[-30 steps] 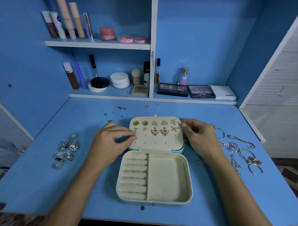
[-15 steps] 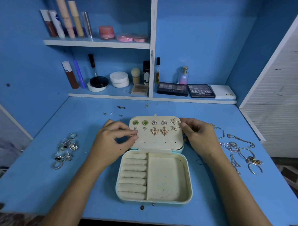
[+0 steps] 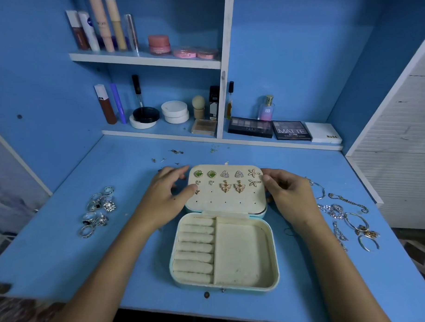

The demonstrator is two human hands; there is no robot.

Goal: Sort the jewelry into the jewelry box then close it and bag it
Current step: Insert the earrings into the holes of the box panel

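Jewelry box [image 3: 224,254], pale blue shell with cream lining, lay open near the front edge of the tabletop [image 3: 65,250], centred. Its lid [image 3: 226,199] folded back flat toward the shelves, carrying pinned earrings [image 3: 232,186] in rows: green, triangular, starfish, butterfly and small heart studs. Base held ring rolls at left and a bare compartment at right. Left hand [image 3: 167,196] rested at the lid's left edge, fingers loosely extended, thumb beside a small heart stud. Right hand [image 3: 286,192] curled its fingers against the lid's right edge. Silver rings [image 3: 97,210] clustered toward the left edge; bracelets and chains [image 3: 346,216] toward the right edge.
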